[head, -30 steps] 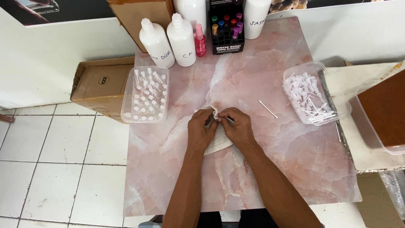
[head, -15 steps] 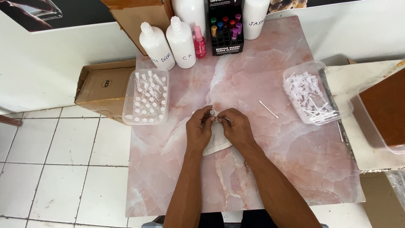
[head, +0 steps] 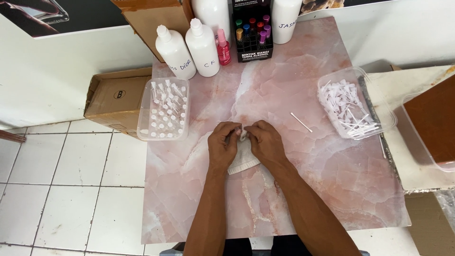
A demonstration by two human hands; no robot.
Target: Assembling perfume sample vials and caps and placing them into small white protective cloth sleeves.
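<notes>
Pink marble-patterned table (head: pixel 303 189) carries both hands: left hand (head: pixel 223 144) and right hand (head: pixel 264 141) pinch a small clear vial (head: pixel 243 135) together above a white folded cloth (head: pixel 241 159), grips closed.

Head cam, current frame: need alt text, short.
Left hand and right hand pinch a small white piece over a white cloth on a pink marble table, between a tub of vials and a tub of white sticks.

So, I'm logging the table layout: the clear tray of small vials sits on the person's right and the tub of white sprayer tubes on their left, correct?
Reversed. The head view shows the vial tray on the person's left and the tub of sprayer tubes on their right.
</notes>
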